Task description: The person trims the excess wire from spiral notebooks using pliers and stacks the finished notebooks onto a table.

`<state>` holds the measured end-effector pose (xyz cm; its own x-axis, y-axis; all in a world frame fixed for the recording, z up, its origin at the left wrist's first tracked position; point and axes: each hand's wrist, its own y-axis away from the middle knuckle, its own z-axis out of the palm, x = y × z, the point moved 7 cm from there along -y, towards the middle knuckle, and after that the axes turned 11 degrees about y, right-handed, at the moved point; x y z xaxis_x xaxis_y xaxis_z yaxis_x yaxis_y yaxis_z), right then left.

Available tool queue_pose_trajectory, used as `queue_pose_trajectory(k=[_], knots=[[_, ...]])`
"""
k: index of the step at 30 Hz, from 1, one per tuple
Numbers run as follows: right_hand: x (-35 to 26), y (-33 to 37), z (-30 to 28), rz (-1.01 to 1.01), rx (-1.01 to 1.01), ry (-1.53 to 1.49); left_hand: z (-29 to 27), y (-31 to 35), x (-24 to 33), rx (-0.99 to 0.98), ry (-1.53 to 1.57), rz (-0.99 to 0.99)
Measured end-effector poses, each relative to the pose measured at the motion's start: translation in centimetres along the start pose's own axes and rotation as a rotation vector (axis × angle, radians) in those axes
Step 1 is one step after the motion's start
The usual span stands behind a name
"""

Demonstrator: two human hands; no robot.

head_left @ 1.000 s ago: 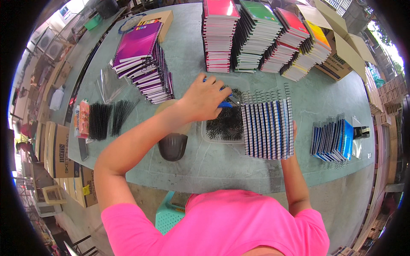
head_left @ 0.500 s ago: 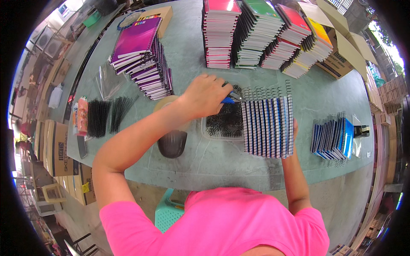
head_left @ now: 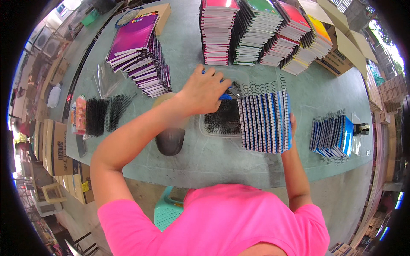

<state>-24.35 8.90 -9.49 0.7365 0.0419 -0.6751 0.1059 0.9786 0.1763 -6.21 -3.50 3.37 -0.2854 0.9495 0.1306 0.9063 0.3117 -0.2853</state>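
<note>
My left hand point(head_left: 205, 91) is closed around blue-handled pliers point(head_left: 225, 97), handles spread, their metal jaws beside the far left corner of a bundle of spiral-bound notebooks point(head_left: 264, 123). Blue covers show between the black coil spines, which face up in a row. Loose coil ends point(head_left: 260, 88) stick out past the far side of the bundle. Gripping the bundle from its right side is my right hand point(head_left: 293, 128), its fingers mostly hidden behind it. Under the pliers sits a clear plastic tub point(head_left: 202, 129), holding many black coil scraps point(head_left: 220, 123).
Stacks of purple notebooks point(head_left: 134, 38), red ones point(head_left: 218, 34) and green ones point(head_left: 256, 34) stand farther back. At right lie more blue notebooks point(head_left: 331, 136). Unused black coils point(head_left: 96, 116) are at left. A dark rounded object point(head_left: 170, 142) rests near my left forearm.
The bundle has shifted slightly left and turned, showing more blue cover on its right side. My left fingers have spread wider on the plier handles.
</note>
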Motion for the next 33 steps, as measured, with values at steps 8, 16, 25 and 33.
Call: queue_pose_trajectory(k=[8,16,25,33], knots=[[0.3,-0.1,0.1,0.006,-0.078,-0.058,1.7,0.0,-0.5,-0.217,0.102,-0.147],[0.2,0.2,0.0,-0.017,-0.055,-0.053,-0.3,-0.1,0.8,-0.029,-0.027,-0.003],[0.1,0.0,0.3,-0.013,-0.076,-0.014,1.6,0.4,-0.3,-0.126,0.085,-0.097],[0.3,-0.2,0.2,-0.008,-0.085,0.001,-0.2,-0.2,0.6,-0.045,-0.011,-0.015]])
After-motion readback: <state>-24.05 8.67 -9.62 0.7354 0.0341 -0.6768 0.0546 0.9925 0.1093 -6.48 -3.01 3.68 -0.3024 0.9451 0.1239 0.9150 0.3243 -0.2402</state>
